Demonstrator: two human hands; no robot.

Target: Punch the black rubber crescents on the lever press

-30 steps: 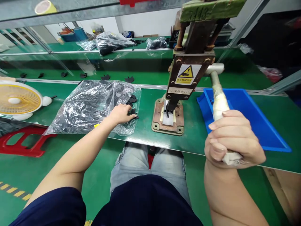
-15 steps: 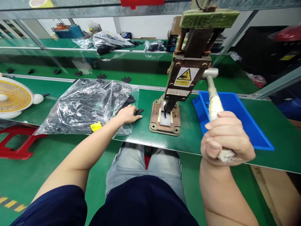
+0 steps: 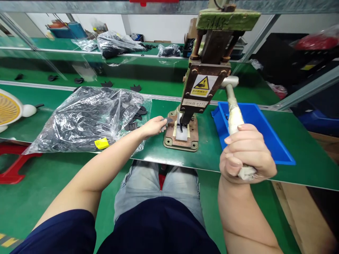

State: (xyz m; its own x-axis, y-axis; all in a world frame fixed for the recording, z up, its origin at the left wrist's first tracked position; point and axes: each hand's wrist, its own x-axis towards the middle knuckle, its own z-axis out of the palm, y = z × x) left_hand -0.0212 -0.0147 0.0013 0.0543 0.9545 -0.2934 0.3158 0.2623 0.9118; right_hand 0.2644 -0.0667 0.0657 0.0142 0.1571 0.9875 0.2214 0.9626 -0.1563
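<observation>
Between its fingertips my left hand [image 3: 155,127] pinches a small black plastic part [image 3: 167,121], just left of the press base [image 3: 169,141]. My right hand [image 3: 247,153] is wrapped round the taped lever handle [image 3: 235,118] of the hand press [image 3: 202,84]. Under the press head a dark curved piece [image 3: 181,126] stands over a pale plate [image 3: 181,135] on the base. Left of the press lies a clear plastic bag [image 3: 87,116] full of black parts, its mouth toward my left hand, with several parts [image 3: 139,113] showing there.
A blue bin [image 3: 275,141] stands right of the press. Behind the bench, black parts [image 3: 106,84] lie spaced in a row on a green strip. A fan [image 3: 10,109] is at the left, a red stool [image 3: 13,164] below it. Filled bags [image 3: 116,44] sit on the far bench.
My left hand has moved right from the bag's mouth to the press base, bringing a black plastic part. My right hand keeps its grip on the lever. The row of parts has shifted left.
</observation>
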